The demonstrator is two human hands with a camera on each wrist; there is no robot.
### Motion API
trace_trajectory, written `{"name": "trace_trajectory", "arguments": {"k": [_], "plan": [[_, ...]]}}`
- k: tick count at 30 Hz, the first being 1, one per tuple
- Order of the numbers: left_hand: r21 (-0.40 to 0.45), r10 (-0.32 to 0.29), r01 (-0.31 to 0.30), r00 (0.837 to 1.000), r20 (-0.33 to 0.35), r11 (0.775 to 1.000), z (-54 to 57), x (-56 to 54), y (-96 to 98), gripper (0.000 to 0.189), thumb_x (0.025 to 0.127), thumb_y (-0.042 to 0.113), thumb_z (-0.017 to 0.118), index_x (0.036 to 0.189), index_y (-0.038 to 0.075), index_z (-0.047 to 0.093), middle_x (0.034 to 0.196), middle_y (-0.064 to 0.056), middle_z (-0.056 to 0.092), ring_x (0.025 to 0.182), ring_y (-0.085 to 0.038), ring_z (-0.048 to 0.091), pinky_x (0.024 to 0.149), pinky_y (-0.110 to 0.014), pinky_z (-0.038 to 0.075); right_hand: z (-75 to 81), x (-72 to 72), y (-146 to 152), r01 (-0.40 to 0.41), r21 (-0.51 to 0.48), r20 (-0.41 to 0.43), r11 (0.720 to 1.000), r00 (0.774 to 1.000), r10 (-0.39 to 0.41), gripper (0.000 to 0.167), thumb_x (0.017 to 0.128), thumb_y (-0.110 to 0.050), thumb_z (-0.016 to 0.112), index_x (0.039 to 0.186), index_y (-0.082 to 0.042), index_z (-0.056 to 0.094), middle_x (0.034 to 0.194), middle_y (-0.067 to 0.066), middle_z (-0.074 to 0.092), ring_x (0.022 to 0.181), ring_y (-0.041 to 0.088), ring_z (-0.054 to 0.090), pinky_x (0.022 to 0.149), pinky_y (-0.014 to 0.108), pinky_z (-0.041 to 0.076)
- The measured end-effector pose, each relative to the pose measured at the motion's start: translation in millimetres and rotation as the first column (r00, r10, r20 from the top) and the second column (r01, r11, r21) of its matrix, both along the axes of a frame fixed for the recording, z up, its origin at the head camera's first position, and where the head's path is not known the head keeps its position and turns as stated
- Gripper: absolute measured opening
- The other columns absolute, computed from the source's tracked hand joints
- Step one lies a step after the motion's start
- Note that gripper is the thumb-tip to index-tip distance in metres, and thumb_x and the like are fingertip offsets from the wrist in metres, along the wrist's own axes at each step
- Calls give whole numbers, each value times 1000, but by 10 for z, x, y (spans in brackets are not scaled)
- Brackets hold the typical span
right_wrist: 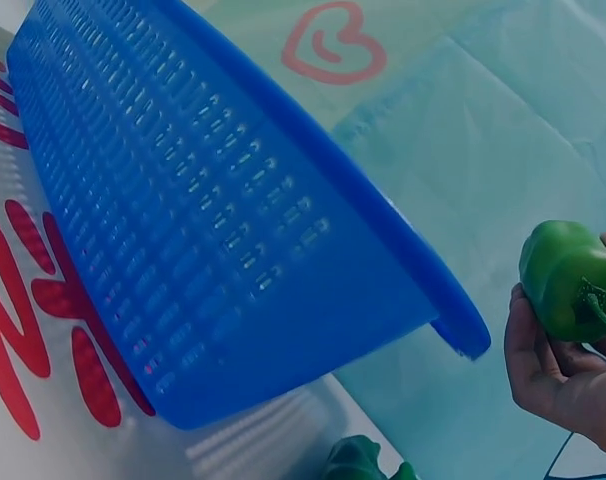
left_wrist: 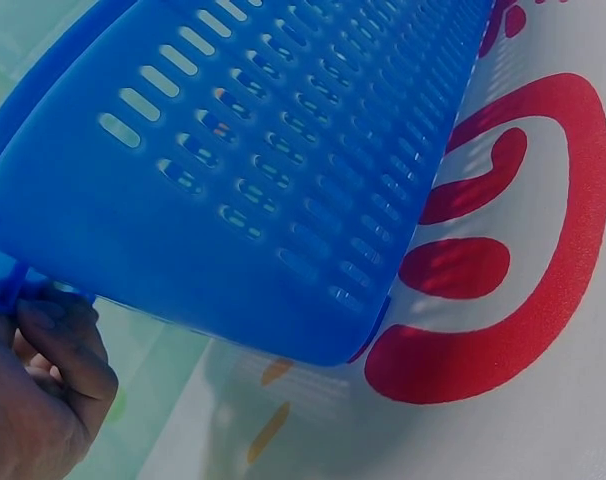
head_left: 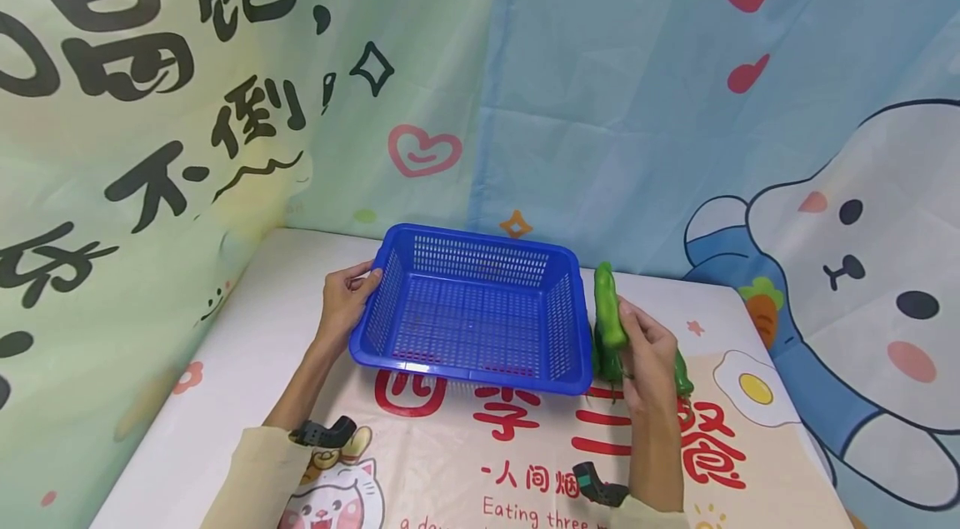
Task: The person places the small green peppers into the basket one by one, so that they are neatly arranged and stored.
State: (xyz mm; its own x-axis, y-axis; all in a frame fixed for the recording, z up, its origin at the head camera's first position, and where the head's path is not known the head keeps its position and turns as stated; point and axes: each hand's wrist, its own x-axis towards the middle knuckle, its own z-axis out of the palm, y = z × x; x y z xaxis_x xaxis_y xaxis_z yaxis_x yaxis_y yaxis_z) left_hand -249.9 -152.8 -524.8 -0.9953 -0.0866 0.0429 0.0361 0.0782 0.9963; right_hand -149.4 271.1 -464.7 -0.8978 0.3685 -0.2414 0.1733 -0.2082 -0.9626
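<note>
1. Gripping the basket (head_left: 476, 376) by its left rim, the left hand (head_left: 345, 301) is closed, its thumb over the edge and its fingers curled.
2. The right hand (head_left: 649, 352) is partly closed round a pepper (head_left: 609, 312), fingers and thumb curled about it.
3. That pepper is just right of the basket's right side and outside it, held lengthwise away from the person; the right wrist view shows its stem end facing the camera.
4. Loose peppers (head_left: 607, 363) lie on the table (head_left: 258, 308) below and beside the right hand, partly hidden by it and by the held pepper.
5. The basket is blue, slotted and open-topped, near the table's far edge.
6. Red lettering (head_left: 506, 421) is printed in front of it, and a patterned backdrop (head_left: 600, 112) hangs behind.
</note>
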Motion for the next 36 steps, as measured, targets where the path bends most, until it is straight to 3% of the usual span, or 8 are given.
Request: {"name": "trace_trajectory", "arguments": {"k": [6, 11, 21, 30, 36], "plan": [[-7, 9, -10, 1000, -11, 1000, 9, -12, 17, 44, 111, 18, 65, 146, -9, 63, 111, -38, 76, 71, -6, 75, 63, -18, 61, 48, -16, -64, 4, -78, -13, 997, 1000, -5, 65, 107, -45, 66, 162, -12, 53, 145, -7, 63, 136, 12, 58, 112, 15, 51], [-5, 5, -5, 1000, -10, 1000, 4, -28, 41, 44, 112, 18, 64, 146, -10, 62, 117, -39, 75, 73, -5, 77, 65, -18, 62, 70, -27, -107, 1, -124, -25, 992, 1000, -4, 66, 106, -45, 66, 162, -12, 53, 151, -3, 60, 139, 12, 58, 110, 15, 52], [-11, 12, -12, 1000, 2, 1000, -7, 9, 40, 45, 112, 19, 64, 147, -10, 62, 114, -39, 76, 71, -5, 74, 65, -17, 62, 108, -44, -235, -30, -135, -67, 990, 998, 21, 62, 111, -39, 60, 162, -5, 50, 146, -1, 62, 135, 12, 60, 111, 15, 52], [-25, 10, -10, 1000, 10, 1000, 22, 14, 17, 47, 112, 21, 64, 149, -8, 61, 118, -39, 75, 76, -8, 77, 66, -17, 62, 121, -88, -361, -41, -133, -57, 990, 998, 33, 62, 112, -42, 59, 162, -7, 50, 156, 2, 57, 141, 13, 56, 118, 19, 49], [-24, 4, -4, 1000, 10, 1000, 33, 25, 9, 47, 112, 21, 63, 149, -8, 61, 119, -40, 74, 78, -11, 79, 67, -18, 63, 100, -128, -446, -61, -137, -66, 989, 996, 53, 59, 114, -39, 56, 162, -5, 50, 149, 1, 61, 137, 13, 59, 112, 17, 52]]}}
